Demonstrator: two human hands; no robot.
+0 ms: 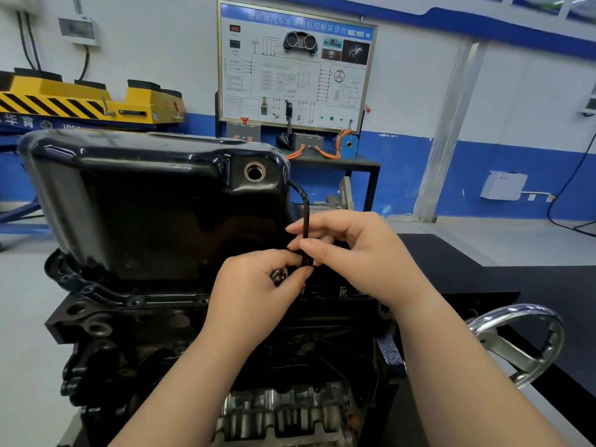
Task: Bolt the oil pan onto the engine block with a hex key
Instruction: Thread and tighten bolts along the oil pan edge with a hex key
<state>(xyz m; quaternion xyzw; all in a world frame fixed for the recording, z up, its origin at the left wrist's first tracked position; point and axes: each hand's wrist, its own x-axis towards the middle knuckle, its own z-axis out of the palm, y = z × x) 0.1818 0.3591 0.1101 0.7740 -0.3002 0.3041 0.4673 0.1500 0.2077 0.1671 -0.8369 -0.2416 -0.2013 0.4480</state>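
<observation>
- I see the right hand [351, 253] with thumb and forefinger closed in a pinch on the upright shaft of the hex key [305, 217].
- The left hand [254, 285] is curled round loose bolts [279, 275]; its thumb and fingertip pinch the key's lower end.
- The key's bent top sits just beside the black oil pan [145, 204].
- The pan rests on the engine block [129, 333], directly in front of me.
- A chrome handwheel [522, 343] is to the right.

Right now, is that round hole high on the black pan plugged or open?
Open: the drain hole in the oil pan shows a bare metal ring around a hollow centre, with no plug.
</observation>
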